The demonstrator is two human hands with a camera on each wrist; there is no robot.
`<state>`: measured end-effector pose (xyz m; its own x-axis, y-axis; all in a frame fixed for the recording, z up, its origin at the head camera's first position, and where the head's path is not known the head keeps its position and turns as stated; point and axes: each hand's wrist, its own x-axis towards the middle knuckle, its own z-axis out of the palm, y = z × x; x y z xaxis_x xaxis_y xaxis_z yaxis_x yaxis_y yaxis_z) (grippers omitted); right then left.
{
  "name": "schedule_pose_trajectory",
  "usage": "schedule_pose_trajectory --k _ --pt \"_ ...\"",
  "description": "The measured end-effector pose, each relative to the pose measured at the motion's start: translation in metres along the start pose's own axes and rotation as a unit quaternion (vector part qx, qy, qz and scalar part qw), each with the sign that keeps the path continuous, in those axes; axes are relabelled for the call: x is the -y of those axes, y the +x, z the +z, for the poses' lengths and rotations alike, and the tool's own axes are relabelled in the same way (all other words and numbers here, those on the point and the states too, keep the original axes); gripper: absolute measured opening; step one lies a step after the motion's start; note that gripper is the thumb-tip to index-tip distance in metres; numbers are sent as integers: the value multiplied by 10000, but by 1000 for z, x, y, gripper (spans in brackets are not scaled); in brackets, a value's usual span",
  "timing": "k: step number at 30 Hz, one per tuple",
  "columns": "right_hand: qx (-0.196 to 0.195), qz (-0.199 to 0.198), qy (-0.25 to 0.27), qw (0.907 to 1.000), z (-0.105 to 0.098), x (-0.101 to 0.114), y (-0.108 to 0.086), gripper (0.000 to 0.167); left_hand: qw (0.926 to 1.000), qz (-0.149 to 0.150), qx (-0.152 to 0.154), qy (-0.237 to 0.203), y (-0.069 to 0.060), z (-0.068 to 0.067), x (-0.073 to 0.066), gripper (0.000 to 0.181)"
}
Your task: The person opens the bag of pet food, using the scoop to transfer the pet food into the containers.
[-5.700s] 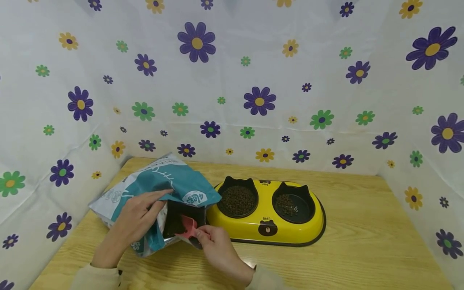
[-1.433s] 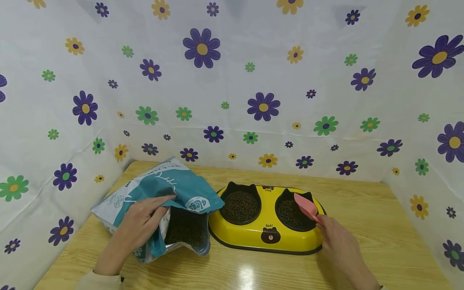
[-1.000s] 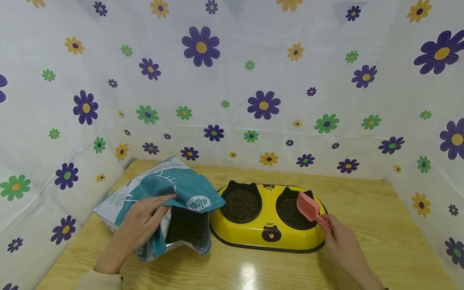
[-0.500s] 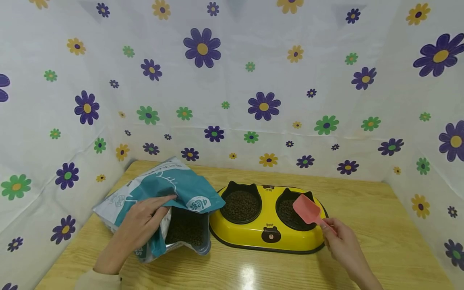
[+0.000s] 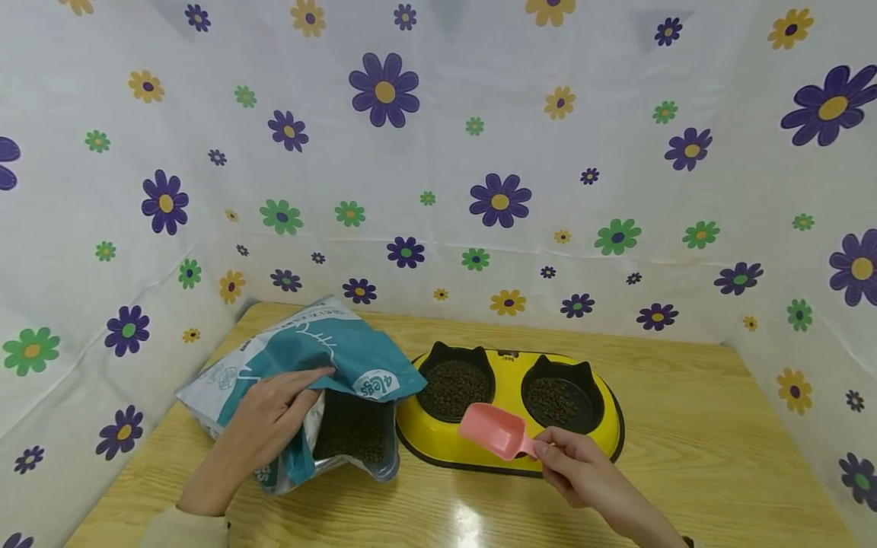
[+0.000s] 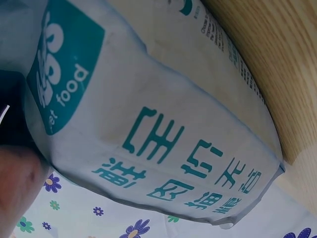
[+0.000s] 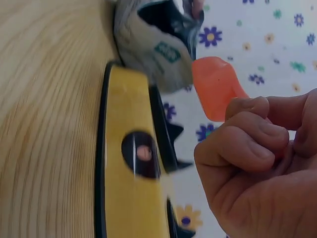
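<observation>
A white flowered sheet [image 5: 438, 152] hangs ahead of you, walling in the back and sides of the wooden desk [image 5: 712, 434], so reaching past those edges is blocked. A teal-and-white pet food bag [image 5: 356, 350] lies along the desk's left edge, its gaping mouth toward the front. Just right of it, toward the back edge, sits a yellow feeder [image 5: 505, 380] holding two black bowls with cat ears. Your left hand [image 5: 263, 418] is partly curled, gripping a fold at the bag's mouth (how tightly, you can't tell from here). If that grip slackened, the flap would probably sag over the gap; a tug might spill food toward the front edge. Your right hand [image 5: 575, 464] is closed around the handle of a pink scoop [image 5: 493, 430], held above the feeder's front side, apparently empty. The flap's corner juts beside the left bowl, so a low swing could snag there. Smallest, brown kibble [image 5: 454, 384] covers the left bowl's floor, but only part of the right's.
</observation>
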<state>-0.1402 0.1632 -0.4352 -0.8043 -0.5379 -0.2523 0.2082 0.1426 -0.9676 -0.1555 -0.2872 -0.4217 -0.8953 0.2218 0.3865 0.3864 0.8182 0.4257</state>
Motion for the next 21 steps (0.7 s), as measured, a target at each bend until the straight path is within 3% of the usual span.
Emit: schedule_pose_trajectory --k 4,10,17,21 --pt "436 -187 -7 9989 25 7 11 42 10000 24 -5 7 1 -1 0 36" --pt "590 -505 -411 9961 56 16 30 41 10000 75 -37 16 2 -1 0 36" --pt "354 -693 -934 9926 79 16 49 39 10000 46 -40 -2 1 0 0 36" --pt "66 -881 -1472 9851 90 14 56 34 10000 21 -32 -15 0 0 1 36"
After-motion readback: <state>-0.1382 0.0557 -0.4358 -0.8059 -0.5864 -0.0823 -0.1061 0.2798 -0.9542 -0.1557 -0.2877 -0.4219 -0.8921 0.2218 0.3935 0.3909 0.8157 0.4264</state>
